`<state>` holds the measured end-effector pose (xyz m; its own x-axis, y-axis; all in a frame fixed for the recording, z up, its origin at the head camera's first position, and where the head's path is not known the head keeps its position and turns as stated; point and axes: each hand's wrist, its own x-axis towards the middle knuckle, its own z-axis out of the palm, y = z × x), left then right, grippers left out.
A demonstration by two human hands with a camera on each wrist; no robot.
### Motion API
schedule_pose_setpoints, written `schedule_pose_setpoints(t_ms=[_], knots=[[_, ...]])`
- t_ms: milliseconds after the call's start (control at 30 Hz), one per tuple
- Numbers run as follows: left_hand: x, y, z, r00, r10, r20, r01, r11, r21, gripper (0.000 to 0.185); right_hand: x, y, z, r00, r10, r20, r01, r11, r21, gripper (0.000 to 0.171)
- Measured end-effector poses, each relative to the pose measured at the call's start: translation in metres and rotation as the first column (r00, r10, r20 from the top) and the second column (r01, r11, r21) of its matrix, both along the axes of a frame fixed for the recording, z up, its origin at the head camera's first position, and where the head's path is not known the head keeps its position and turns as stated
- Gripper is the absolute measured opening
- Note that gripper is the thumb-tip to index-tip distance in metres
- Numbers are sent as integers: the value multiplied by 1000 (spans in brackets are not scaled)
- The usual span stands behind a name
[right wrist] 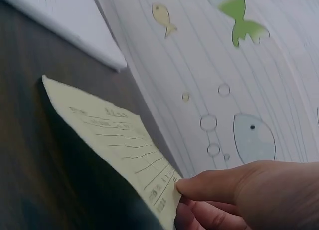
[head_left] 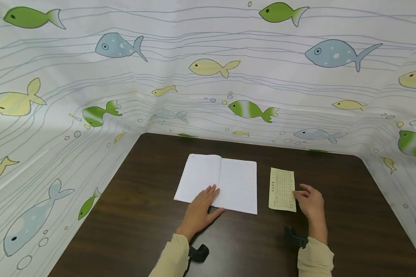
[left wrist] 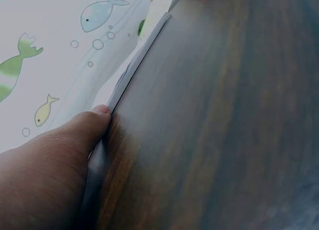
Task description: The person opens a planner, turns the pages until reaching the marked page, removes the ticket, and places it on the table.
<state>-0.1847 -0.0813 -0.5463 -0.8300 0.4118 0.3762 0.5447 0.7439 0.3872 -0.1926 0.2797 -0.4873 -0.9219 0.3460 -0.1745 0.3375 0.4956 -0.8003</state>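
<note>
A lined notebook lies spread at its middle on the dark wooden table. My left hand rests on its left page near the fold, fingers extended and thumb by the lower edge. In the left wrist view the thumb touches the notebook's edge. To the notebook's right is a pale yellow printed slip with a ruled table on it. My right hand pinches the slip's right edge between thumb and fingers. The right wrist view shows the slip tilted, one side raised above the table.
A white sheet with fish drawings stands around the back and sides of the table. Dark wrist mounts sit below both hands. A narrow strip of table separates the notebook from the slip.
</note>
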Motion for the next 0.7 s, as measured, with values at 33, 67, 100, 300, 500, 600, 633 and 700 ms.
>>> schedule_pose_setpoints(t_ms=[33,67,100,300,500,600,633,700], knots=[[0,0,0,1000,-1,3,1,1000,2,68,1,3,0,1000,-9,3,8,1000,13,53],[1,1,1,1000,0,8,0,1000,3,68,1,6,-1,1000,-20,4,20,999,30,52],[1,1,1,1000,3,16,-3,1000,3,68,1,8,-1,999,-36,-1,36,998,50,53],[4,5,2,999,1,42,-1,1000,2,67,7,6,6,995,-88,-38,93,987,134,62],[6,6,0,999,-6,42,6,1000,9,66,16,-19,32,978,157,-140,-139,982,126,58],[6,5,-3,999,-1,39,0,1000,13,65,21,-44,45,896,403,-187,-380,913,149,46],[6,4,-4,999,2,38,-3,1000,16,64,25,-58,50,844,502,-190,-480,864,152,40],[7,3,-6,999,8,36,-9,1000,21,64,38,-92,60,669,718,-192,-707,694,134,27]])
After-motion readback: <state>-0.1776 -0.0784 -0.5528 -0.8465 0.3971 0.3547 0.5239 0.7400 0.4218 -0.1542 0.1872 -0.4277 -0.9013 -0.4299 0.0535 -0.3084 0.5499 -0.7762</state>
